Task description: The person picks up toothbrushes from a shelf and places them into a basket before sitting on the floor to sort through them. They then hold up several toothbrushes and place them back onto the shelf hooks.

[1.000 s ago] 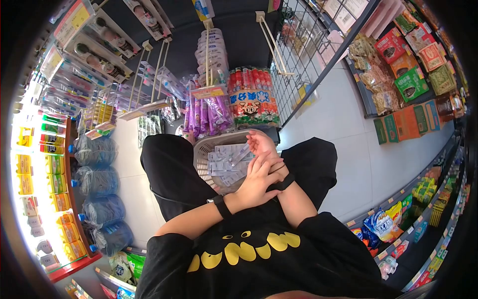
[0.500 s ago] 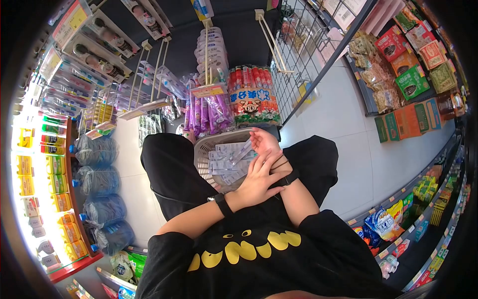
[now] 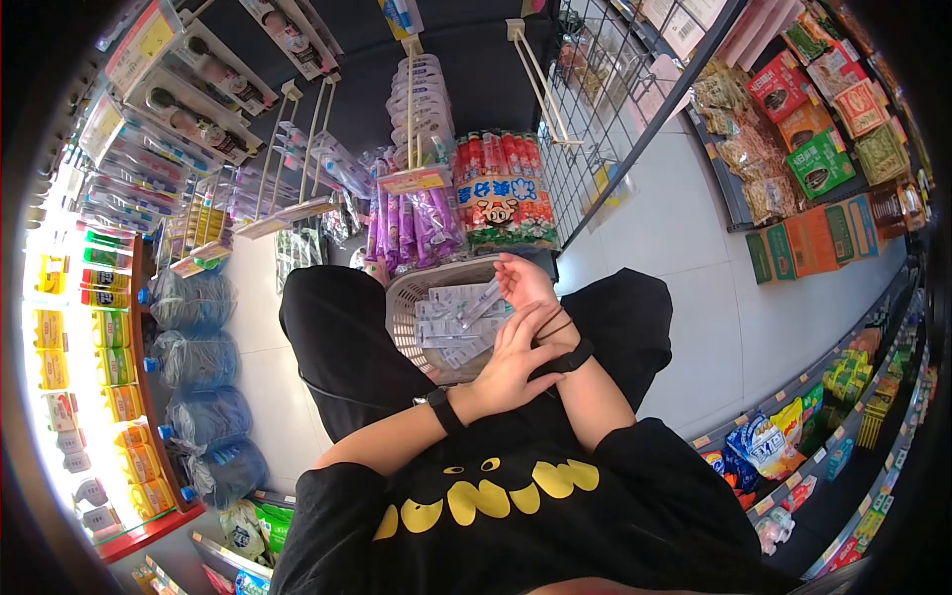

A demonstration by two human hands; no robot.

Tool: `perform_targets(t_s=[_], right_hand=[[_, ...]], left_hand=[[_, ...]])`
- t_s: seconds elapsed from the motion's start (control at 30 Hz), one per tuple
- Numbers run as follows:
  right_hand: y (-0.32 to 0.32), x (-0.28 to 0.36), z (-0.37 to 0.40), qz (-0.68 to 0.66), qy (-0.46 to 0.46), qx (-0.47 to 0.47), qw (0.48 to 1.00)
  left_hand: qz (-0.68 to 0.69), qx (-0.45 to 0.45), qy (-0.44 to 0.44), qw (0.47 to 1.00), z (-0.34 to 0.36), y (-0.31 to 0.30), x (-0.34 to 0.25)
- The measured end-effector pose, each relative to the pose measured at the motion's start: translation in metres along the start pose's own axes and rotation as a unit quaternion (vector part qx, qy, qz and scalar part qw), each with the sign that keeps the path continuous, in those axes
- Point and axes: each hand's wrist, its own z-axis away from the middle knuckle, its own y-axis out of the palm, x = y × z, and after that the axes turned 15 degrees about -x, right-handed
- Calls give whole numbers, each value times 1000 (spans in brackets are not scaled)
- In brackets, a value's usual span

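Observation:
My left hand [image 3: 513, 365], with a black watch [image 3: 442, 410] on its wrist, lies across my right wrist. Its fingers are stretched out and touch the skin beside a thin dark cord [image 3: 562, 323]. The thumb rests near a black wristband [image 3: 572, 357]. My right hand [image 3: 524, 282] is turned palm up with loosely bent fingers and nothing visible in it. It hovers over the right side of a light grey plastic basket [image 3: 405, 315] between my knees. Flat white-and-blue packages [image 3: 458, 315] lie inside, partly hidden by my hands.
Purple packs [image 3: 416, 223] and red-blue bundled packs [image 3: 506, 193] stand behind the basket under hanging hooks. A black wire grid [image 3: 605, 109] rises to the right. Large blue water bottles [image 3: 203, 362] line the left. Shelves with bagged goods [image 3: 769, 441] curve along the right.
My left thumb has drawn in closer to the wristband, and the left fingers have shifted slightly on my right wrist. The basket and its packages have stayed put.

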Motion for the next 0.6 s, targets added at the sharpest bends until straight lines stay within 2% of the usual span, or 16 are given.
perform_targets(t_s=[0.13,0.43,0.6], right_hand=[[-4,0,-7,-4,14,8,1000],[-4,-4,-7,13,-18,-7,1000],[-7,-4,-13,14,-6,7,1000]], left_hand=[[-72,10,17,997,-1,-1,-3],[-56,-10,6,998,-5,-1,3],[-53,-5,1,999,-7,-1,4]])
